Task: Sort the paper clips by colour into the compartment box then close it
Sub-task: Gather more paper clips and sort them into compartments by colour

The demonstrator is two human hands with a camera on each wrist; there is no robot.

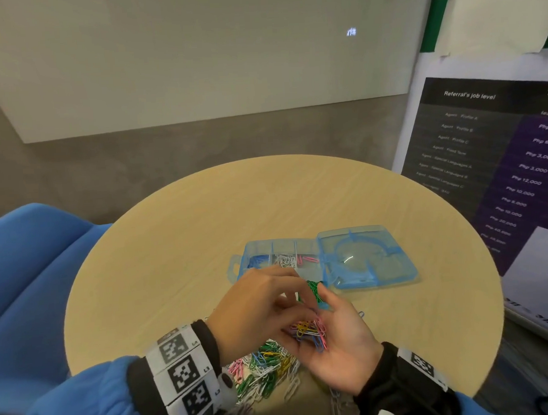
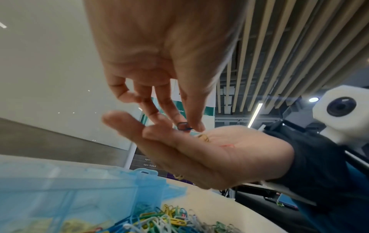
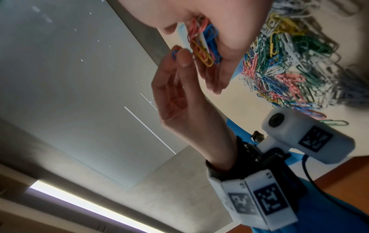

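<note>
I see my right hand cupped, holding 1 mixed clip bunch; my left hand pinches 1 seemingly blue clip. 1 open compartment box sits mid-table, 1 clip pile by the near edge.

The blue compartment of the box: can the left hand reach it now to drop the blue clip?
Probably yes. The left hand pinches a blue clip just in front of the open box, whose lid lies flat aside; nothing covers the blue compartment.

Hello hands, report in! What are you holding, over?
Left hand pinching one blue clip. Right hand cupping a mixed bunch of clips. Compartment box open, partly filled. Big unsorted pile waiting. Over.
</note>
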